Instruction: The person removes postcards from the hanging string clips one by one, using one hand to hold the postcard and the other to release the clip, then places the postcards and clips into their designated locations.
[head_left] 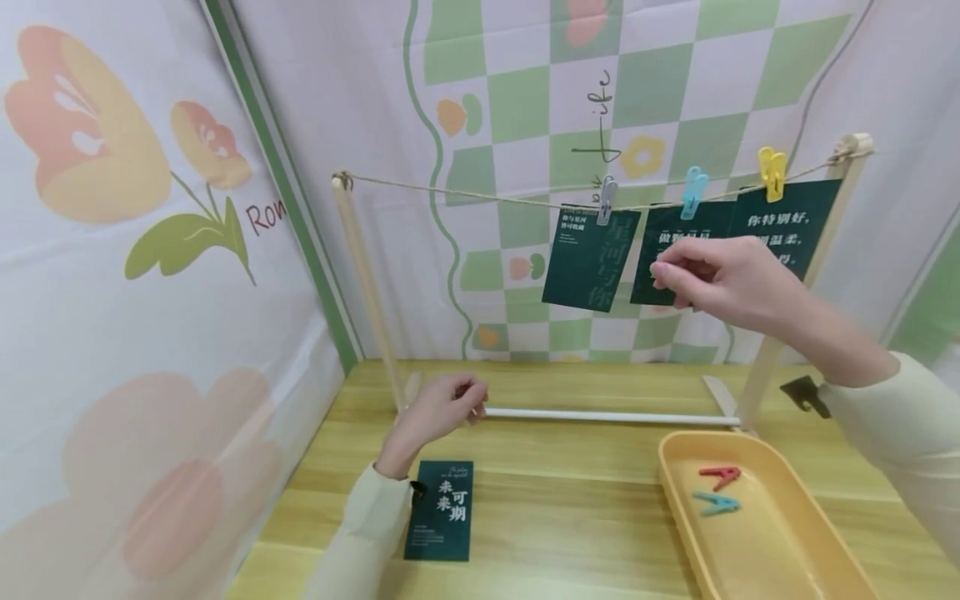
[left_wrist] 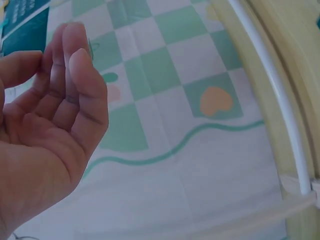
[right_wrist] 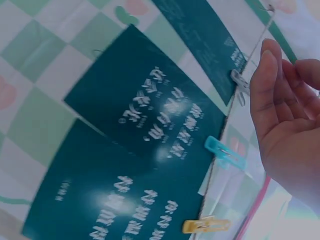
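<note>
Three dark green cards hang from a twine line (head_left: pixel 465 193). A grey clothespin (head_left: pixel 607 201) grips the left card (head_left: pixel 573 267), a light blue clothespin (head_left: pixel 693 193) the middle card (right_wrist: pixel 150 100), and a yellow clothespin (head_left: pixel 772 173) the right card (head_left: pixel 813 208). My right hand (head_left: pixel 738 279), loosely curled and holding nothing, is in front of the middle and right cards in the head view. Lower down, my left hand (head_left: pixel 438 408) hovers over the table near the stand's left post, its fingers (left_wrist: pixel 75 75) relaxed around nothing. Below it lies another green card (head_left: pixel 442 529), partly covered by the left wrist.
A wooden stand with a left post (head_left: pixel 367 292) and right post (head_left: pixel 828 221) carries the line; a white rod (head_left: pixel 600 416) joins its feet. At the right, a yellow tray (head_left: pixel 678 500) holds a red clothespin (head_left: pixel 722 477) and a teal clothespin (head_left: pixel 717 503). Patterned cloth hangs behind.
</note>
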